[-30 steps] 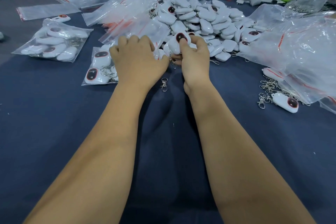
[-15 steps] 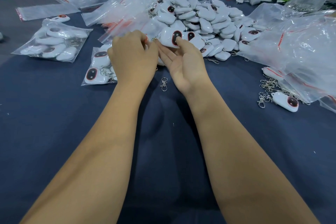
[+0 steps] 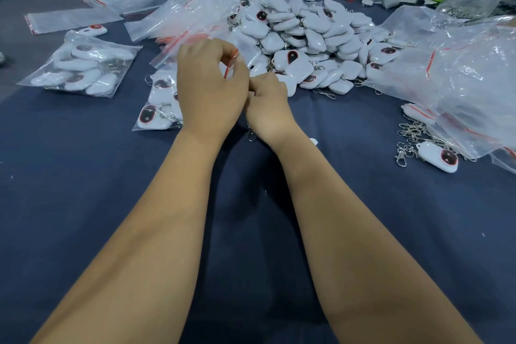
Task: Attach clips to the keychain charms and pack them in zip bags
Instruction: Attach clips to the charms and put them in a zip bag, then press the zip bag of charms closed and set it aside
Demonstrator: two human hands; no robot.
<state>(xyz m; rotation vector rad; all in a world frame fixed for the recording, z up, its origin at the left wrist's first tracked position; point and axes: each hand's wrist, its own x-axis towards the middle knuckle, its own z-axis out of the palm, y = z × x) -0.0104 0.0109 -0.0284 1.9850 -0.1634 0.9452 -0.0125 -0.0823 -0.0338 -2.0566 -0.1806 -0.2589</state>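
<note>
Dozens of white keychain charms [image 3: 304, 33] form the heap mid-counter [image 3: 83, 190]. Left of it, a packed zip bag [image 3: 81, 67] holds several charms; nearer, another [image 3: 159, 109] holds fewer. Before the heap, the left hand [image 3: 208, 86] pinches a red-striped zip bag [image 3: 234, 57]; the right hand [image 3: 269, 105] is curled, contents hidden. Best to hold the bag mouth wide before feeding a charm in

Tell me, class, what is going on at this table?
A person is packing white charms into zip bags. The left hand pinches the red-striped mouth of a bag, and the right hand is curled close beside it; what it holds is hidden. A pile of charms lies behind, filled bags to the left, loose clips on the right.
</note>
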